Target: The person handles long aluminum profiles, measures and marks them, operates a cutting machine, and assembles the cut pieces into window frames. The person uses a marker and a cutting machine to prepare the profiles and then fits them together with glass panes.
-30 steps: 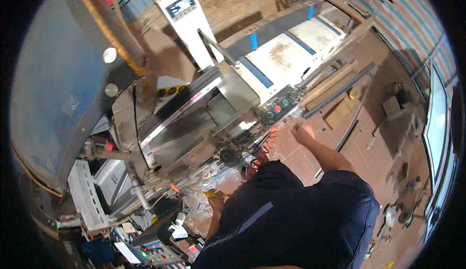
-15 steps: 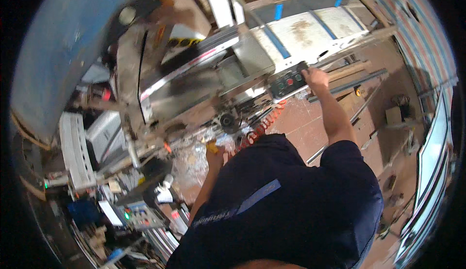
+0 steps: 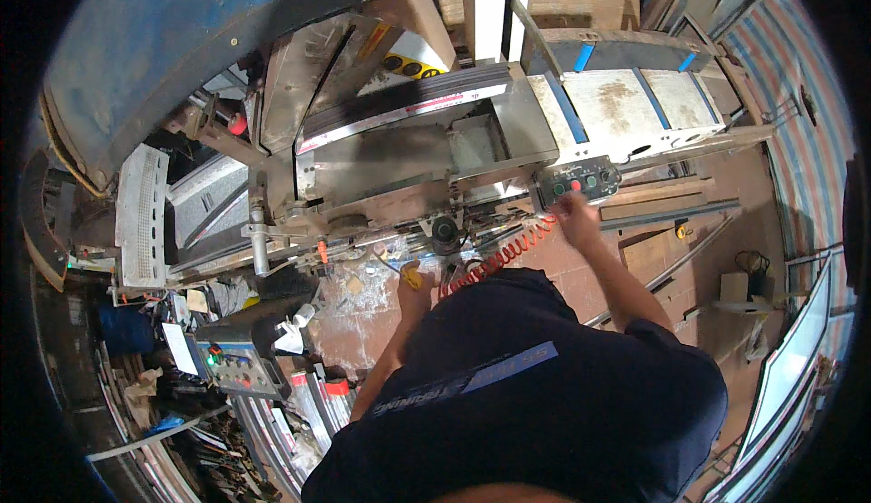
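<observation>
My left hand [image 3: 416, 298] is closed around a yellow air blow gun [image 3: 411, 275], whose thin nozzle points away to the upper left. A red coiled air hose [image 3: 508, 253] stretches beside it, between my hands. My right hand [image 3: 574, 219] is at the lower edge of a dark control panel [image 3: 594, 175] with round buttons. Its fingers look bunched, with the tips by the red button [image 3: 574, 185]; whether they touch it, I cannot tell. Just beyond lies the grey metal bed [image 3: 381, 160] of a large cutting machine. A black round knob [image 3: 444, 230] sits on its front.
A big blue machine housing [image 3: 209, 40] arches over the left. White tables with blue strips [image 3: 612, 108] extend right. Wooden boards and metal bars [image 3: 662, 204] lie on the reddish floor. A second control box [image 3: 240, 369] and stacked profiles [image 3: 313, 403] stand lower left.
My right hand has come off the dark knob at the panel's right end and moved left and nearer, to beside the red button. My left hand still holds the air blow gun. The view has shifted.
</observation>
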The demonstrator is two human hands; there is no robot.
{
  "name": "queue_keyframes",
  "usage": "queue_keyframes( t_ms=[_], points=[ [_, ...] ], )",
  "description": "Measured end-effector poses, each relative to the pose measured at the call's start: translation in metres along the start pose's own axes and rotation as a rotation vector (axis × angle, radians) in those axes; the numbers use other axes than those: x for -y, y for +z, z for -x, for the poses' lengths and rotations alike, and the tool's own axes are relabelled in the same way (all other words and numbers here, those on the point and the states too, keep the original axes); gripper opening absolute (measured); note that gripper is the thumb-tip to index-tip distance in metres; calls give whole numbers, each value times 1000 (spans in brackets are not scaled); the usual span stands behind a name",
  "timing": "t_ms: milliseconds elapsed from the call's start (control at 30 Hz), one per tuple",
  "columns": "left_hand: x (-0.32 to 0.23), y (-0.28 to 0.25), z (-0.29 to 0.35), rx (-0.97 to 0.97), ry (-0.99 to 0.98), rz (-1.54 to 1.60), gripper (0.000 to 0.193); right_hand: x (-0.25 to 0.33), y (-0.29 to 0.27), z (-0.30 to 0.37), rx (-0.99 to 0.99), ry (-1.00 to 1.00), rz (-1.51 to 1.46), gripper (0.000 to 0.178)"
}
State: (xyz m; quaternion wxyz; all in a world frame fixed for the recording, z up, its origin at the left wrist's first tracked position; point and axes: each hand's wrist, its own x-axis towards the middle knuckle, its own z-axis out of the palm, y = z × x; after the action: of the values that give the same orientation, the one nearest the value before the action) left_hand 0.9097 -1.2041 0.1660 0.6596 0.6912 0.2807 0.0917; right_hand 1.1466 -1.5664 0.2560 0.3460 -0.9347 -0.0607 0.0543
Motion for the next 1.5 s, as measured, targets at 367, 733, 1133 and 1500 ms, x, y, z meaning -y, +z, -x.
queue_keyframes(
  t_ms=[367, 733, 1133, 1500],
  points=[
    [-150, 64, -28, 197, 248, -191, 38, 177, 75, 45, 575, -562, -500, 73],
    [-266, -44, 14, 831, 324, -437, 73, 177, -66, 34, 1061, -343, -299, 43],
    [-270, -5, -63, 704, 370, -754, 69, 218, -211, 24, 800, -1178, -293, 33],
    [-302, 73, -131, 557, 799, -864, 70, 126, -179, 2, 377, -1050, -182, 36]
  ],
)
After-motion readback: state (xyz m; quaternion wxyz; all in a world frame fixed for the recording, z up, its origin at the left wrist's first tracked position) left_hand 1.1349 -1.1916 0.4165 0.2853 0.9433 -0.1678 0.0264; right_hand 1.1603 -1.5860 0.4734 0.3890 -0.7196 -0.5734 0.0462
